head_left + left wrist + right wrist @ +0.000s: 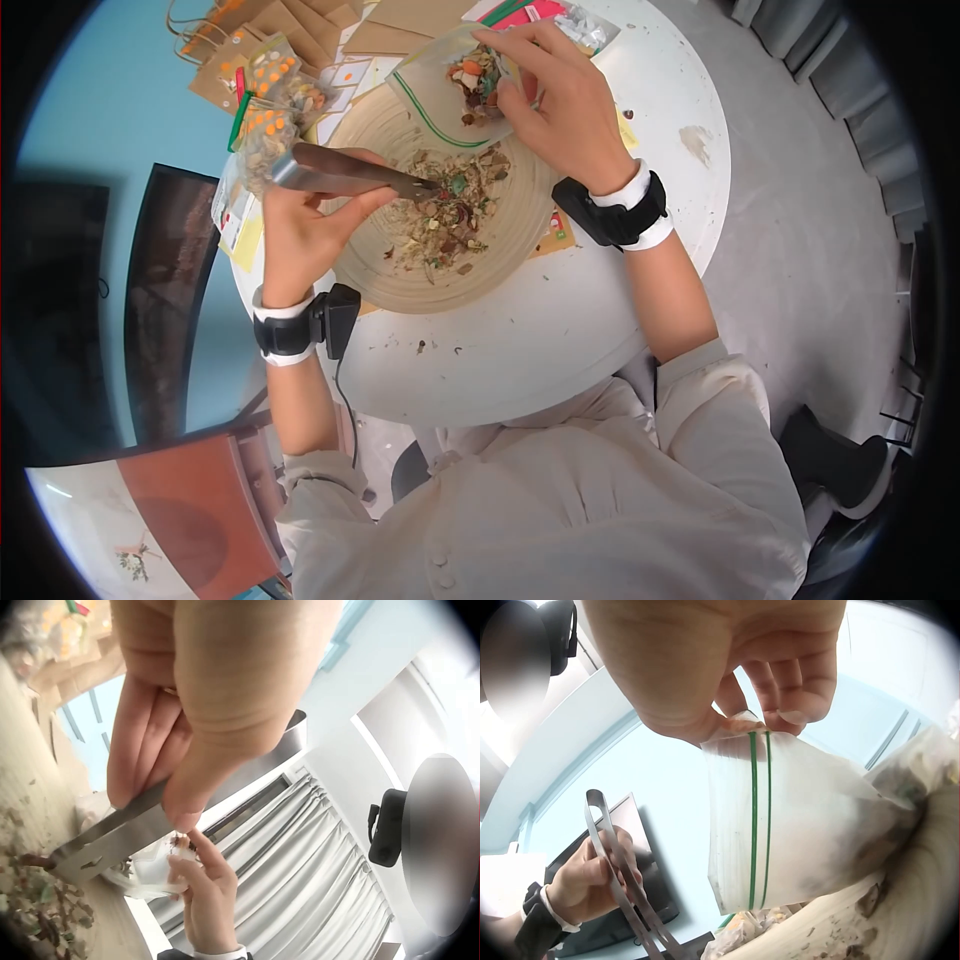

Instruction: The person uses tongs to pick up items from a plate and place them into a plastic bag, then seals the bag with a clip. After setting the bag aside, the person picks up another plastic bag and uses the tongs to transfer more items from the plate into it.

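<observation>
My left hand (300, 235) grips metal tongs (335, 172), thumb on one arm and fingers on the other. The tongs' tips reach into a heap of dried, shredded plant pieces (440, 235) in a wide, pale round bowl (430, 298). A brown piece (36, 861) shows at the tips in the left wrist view. With thumb and fingers, my right hand (570, 105) pinches the edge of a clear zip bag (810, 817) with a green seal. The bag tilts over the bowl's far side, its mouth towards me; dried pieces (472, 90) lie inside it.
Filled clear bags with orange dots (270, 125) lie left of the bowl. Brown paper bags (290, 30) and a pink packet (525, 14) are at the back of the round white table (480, 375). Crumbs are scattered near its front. A dark chair (835, 460) stands at the right.
</observation>
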The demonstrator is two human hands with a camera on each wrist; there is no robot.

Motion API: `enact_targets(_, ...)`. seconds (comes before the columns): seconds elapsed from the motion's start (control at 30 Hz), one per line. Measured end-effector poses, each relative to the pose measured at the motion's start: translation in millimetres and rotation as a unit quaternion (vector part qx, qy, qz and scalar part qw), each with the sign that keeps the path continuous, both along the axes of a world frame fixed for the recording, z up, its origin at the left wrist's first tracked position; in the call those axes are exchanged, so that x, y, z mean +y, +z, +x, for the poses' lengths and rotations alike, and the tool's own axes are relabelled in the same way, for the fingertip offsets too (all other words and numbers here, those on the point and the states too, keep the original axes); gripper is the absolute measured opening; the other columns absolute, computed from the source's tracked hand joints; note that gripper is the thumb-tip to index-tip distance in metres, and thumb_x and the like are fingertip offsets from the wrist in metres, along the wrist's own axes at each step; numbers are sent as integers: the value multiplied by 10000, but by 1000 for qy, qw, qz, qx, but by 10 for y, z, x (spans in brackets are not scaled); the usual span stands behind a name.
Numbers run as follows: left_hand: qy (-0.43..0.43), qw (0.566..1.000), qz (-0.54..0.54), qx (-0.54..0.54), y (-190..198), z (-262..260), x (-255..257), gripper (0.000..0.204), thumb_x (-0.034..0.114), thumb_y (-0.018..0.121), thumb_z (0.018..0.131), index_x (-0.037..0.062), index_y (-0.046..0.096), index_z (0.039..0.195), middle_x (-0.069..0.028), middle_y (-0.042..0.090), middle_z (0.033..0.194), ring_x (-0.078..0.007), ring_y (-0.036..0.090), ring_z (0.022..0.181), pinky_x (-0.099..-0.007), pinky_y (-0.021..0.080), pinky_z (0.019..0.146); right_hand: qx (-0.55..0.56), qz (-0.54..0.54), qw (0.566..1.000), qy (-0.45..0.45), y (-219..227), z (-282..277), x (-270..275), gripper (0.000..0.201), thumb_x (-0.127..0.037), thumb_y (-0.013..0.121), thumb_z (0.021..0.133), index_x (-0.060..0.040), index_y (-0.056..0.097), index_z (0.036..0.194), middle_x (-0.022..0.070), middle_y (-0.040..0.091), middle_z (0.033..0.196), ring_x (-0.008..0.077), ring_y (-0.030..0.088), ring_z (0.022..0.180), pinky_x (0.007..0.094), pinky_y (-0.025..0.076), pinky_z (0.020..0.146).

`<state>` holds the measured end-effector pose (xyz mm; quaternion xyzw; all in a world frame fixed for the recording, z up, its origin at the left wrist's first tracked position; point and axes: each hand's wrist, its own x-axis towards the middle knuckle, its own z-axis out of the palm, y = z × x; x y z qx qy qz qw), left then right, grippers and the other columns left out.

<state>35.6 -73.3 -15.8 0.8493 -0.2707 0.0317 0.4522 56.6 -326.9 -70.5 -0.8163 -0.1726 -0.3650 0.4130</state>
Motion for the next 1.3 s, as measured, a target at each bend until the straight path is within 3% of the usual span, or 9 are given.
enact_targets(0.23,41,992,-58,-105,373,197,-193,283,-47,772,784,-77,655,1039,-100,698,972,-134,659,854,-261,543,778,-6,1,1000,-7,-59,42,-36,424,-24,599,787,-118,655,1196,36,592,987,172,571,647,309,479,616)
enact_targets(0.4,0,989,-62,-133,180,546,-566,328,-15,776,802,-79,642,1095,-92,701,958,-125,656,850,-250,538,782,-3,7,1000,3,-43,40,-55,404,-20,601,772,-108,668,1160,41,606,996,187,611,638,323,494,618)
enact_targets(0.5,47,984,-42,-167,120,453,-525,373,-26,774,796,-84,629,1135,-104,701,972,-134,661,873,-255,538,806,-6,18,1000,3,-51,56,-50,401,-19,602,770,-108,672,1155,43,606,992,188,609,628,324,494,615)
enact_targets(0.53,35,985,-105,-136,97,432,-431,398,-9,794,775,-74,630,1132,-132,698,1040,-182,683,934,-310,563,879,-9,17,1000,-2,-57,59,-47,401,-19,602,770,-108,673,1155,43,607,991,187,609,628,323,493,614)
enact_targets(0.63,80,984,-144,-73,158,181,-135,325,-37,770,792,-75,641,1088,-126,695,1027,-179,673,938,-307,546,867,-12,23,1000,4,-90,75,-48,440,-11,594,792,-127,655,1212,30,590,984,153,543,624,291,463,593)
enact_targets(0.87,76,995,-47,46,-223,34,384,313,4,787,793,-50,646,1067,-100,694,1022,-167,671,933,-308,535,860,6,19,1000,10,2,21,-27,451,-10,588,805,-131,647,1234,25,578,978,134,509,616,275,449,575)
enact_targets(1.1,113,992,2,47,-430,19,390,313,-21,765,808,-47,644,1095,-60,689,973,-124,640,867,-265,522,804,8,4,1000,3,7,12,-15,442,-20,588,808,-130,647,1233,29,576,982,141,510,619,282,452,574)
enact_targets(1.2,130,990,62,-4,-275,-45,322,300,-23,774,798,-56,658,1072,-47,691,927,-114,632,831,-253,518,772,12,4,1000,4,18,7,-1,445,-20,587,809,-130,646,1236,29,575,982,143,510,623,285,454,584)
enact_targets(1.3,134,989,-7,-62,-17,-31,209,250,47,815,776,-38,701,982,-49,718,897,-90,614,745,-236,505,701,3,9,1000,7,-14,22,-5,455,-18,585,808,-131,643,1245,30,573,975,146,504,624,288,452,593)
